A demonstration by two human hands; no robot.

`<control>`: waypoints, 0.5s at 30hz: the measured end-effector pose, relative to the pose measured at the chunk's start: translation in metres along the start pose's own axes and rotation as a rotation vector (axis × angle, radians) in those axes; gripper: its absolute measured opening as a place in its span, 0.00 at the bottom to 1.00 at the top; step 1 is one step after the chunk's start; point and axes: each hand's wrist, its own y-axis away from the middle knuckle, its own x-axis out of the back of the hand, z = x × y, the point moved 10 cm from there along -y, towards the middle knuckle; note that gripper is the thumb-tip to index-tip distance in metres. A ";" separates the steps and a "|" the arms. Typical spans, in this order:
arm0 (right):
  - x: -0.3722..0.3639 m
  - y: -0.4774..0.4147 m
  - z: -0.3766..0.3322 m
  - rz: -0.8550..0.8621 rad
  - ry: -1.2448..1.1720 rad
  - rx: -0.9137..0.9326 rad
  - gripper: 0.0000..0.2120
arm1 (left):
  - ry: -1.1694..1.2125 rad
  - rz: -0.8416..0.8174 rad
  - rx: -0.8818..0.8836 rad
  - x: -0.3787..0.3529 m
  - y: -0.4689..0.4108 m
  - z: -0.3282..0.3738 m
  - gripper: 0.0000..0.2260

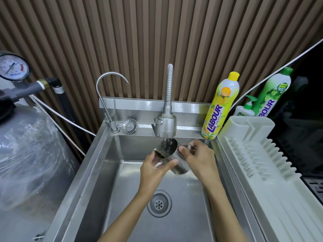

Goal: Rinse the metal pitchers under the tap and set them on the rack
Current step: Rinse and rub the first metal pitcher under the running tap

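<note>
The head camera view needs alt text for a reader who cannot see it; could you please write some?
Two bare hands, left hand and right hand, hold a tilted metal pitcher under water running from the spray tap over a steel sink. A white dish rack sits to the right, with a yellow detergent bottle behind the sink's corner.

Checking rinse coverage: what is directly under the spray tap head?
The tilted metal pitcher, held by the left hand and right hand, catches the water. Its bottom interior is hidden.
</note>
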 end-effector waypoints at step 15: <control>-0.094 0.017 0.041 -0.442 -1.082 -0.354 0.06 | -0.632 0.156 -0.287 0.032 0.002 0.066 0.38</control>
